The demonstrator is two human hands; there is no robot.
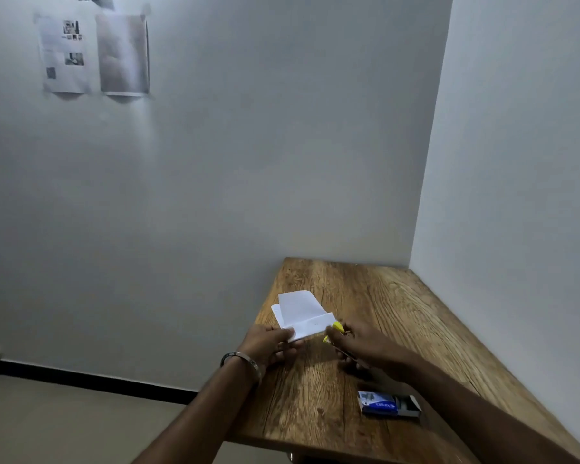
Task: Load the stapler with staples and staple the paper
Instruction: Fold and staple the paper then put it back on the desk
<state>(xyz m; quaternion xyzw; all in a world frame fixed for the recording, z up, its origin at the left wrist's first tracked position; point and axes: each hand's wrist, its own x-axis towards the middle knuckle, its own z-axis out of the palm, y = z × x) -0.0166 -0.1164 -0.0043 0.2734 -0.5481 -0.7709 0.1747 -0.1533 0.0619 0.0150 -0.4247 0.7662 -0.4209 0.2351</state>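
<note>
Hands meet low centre: left hand (271, 343) pinches the folded paper (304, 317), right hand (362, 346) grips the yellow stapler (335, 331), touching the paper's right edge.

Folded white paper (303, 318), yellow stapler (335, 331) — touching

One head-worn camera looks forward and down, near the table (399, 296) corner.

no legible text (staple box (384, 404) print too blurred).
</note>
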